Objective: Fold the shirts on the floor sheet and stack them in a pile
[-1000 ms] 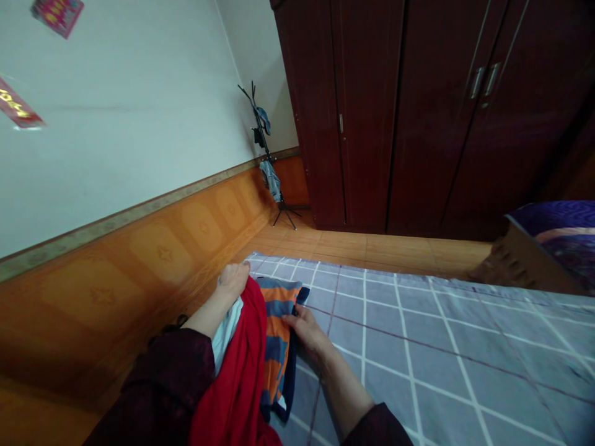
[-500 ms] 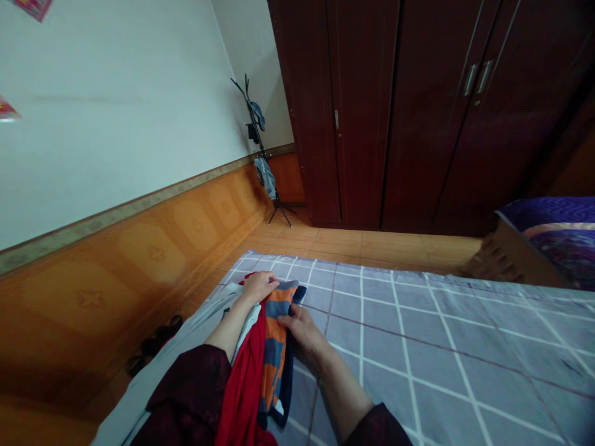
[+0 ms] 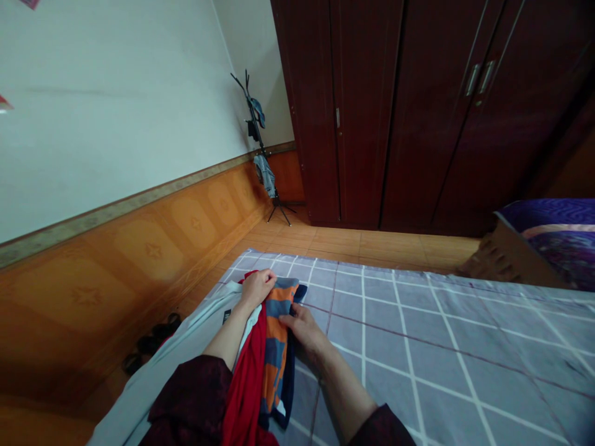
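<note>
An orange and grey-blue patterned garment (image 3: 275, 350) with a dark navy edge lies lengthwise on the bed in front of me. My right hand (image 3: 304, 325) pinches its right edge, thumb on top and the other fingers partly hidden beneath. At the garment's upper left corner, my left hand (image 3: 259, 289) is closed with curled fingers, gripping the cloth there. Just left of it is a bunched red garment (image 3: 245, 384), partly under my left forearm. A pale blue-white garment (image 3: 195, 341) with a small dark label spreads farther left.
Grey checked bedding (image 3: 418, 353) covers the bed. Dark shoes (image 3: 151, 341) sit on the floor at its left side. Beyond the foot end are a coat stand (image 3: 259, 133) with hanging items and a dark red wardrobe (image 3: 362, 124). Purple bedding (image 3: 558, 229) is at the right.
The left hand's fingers have curled in slightly at the garment's corner. Both hands otherwise keep nearly the same place, and the view has shifted a little.
</note>
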The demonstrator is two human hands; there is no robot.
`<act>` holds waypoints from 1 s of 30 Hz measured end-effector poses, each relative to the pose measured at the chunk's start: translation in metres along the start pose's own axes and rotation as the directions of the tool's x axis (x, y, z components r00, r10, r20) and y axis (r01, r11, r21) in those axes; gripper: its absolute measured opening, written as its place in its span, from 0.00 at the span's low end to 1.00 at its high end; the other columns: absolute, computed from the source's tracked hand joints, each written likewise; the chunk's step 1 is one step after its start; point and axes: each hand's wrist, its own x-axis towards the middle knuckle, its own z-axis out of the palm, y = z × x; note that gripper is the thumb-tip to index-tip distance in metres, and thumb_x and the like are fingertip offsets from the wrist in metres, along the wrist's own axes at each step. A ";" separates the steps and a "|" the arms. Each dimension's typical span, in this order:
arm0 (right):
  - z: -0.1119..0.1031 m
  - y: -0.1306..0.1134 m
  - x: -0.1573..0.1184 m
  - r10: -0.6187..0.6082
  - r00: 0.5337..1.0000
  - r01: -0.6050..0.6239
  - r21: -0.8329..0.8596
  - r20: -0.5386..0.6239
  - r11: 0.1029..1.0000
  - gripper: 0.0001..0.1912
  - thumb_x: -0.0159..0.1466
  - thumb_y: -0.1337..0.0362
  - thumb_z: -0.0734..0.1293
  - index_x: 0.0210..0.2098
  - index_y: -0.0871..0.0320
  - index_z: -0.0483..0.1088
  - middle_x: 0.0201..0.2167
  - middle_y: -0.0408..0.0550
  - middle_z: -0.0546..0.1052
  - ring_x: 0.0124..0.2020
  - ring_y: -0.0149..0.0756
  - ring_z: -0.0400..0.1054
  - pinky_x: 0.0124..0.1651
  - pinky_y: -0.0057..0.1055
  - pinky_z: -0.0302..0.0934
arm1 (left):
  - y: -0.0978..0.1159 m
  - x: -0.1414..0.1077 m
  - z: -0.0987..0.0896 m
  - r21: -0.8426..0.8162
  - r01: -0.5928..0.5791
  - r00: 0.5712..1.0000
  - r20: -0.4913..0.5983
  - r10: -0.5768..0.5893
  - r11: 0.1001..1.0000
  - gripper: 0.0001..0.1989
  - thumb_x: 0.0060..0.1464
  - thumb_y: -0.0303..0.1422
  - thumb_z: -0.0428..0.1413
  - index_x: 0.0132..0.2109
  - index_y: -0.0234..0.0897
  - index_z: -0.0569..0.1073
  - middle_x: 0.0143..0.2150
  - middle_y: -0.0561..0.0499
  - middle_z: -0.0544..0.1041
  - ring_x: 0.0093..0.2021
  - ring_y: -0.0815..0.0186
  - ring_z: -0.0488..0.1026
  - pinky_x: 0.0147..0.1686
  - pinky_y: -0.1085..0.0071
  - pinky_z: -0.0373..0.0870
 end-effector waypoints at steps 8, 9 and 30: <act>0.001 0.000 0.000 -0.009 1.000 0.009 -0.008 0.010 1.000 0.17 0.43 0.69 0.69 0.35 0.60 0.75 0.32 0.47 0.80 0.33 0.40 0.74 0.43 0.38 0.66 | -0.011 -0.001 -0.009 -0.096 -0.063 0.994 0.081 0.071 0.993 0.09 0.53 0.36 0.51 0.34 0.38 0.74 0.26 0.55 0.74 0.28 0.66 0.70 0.28 0.74 0.58; 0.000 0.001 0.001 -0.014 1.000 0.014 -0.010 0.006 1.000 0.17 0.43 0.68 0.69 0.35 0.60 0.75 0.33 0.47 0.80 0.33 0.40 0.74 0.43 0.38 0.65 | -0.010 -0.001 -0.009 -0.098 -0.068 0.993 0.092 0.077 0.993 0.08 0.51 0.37 0.53 0.35 0.39 0.74 0.25 0.55 0.74 0.28 0.66 0.70 0.28 0.73 0.58; -0.003 0.001 0.001 -0.013 0.999 0.013 -0.017 0.032 1.000 0.20 0.45 0.63 0.75 0.37 0.61 0.73 0.35 0.50 0.79 0.34 0.41 0.74 0.44 0.39 0.65 | -0.014 -0.019 -0.027 -0.534 -0.004 1.000 0.023 0.020 0.846 0.19 0.39 0.46 0.57 0.21 0.39 0.58 0.20 0.59 0.58 0.23 0.70 0.59 0.24 0.75 0.56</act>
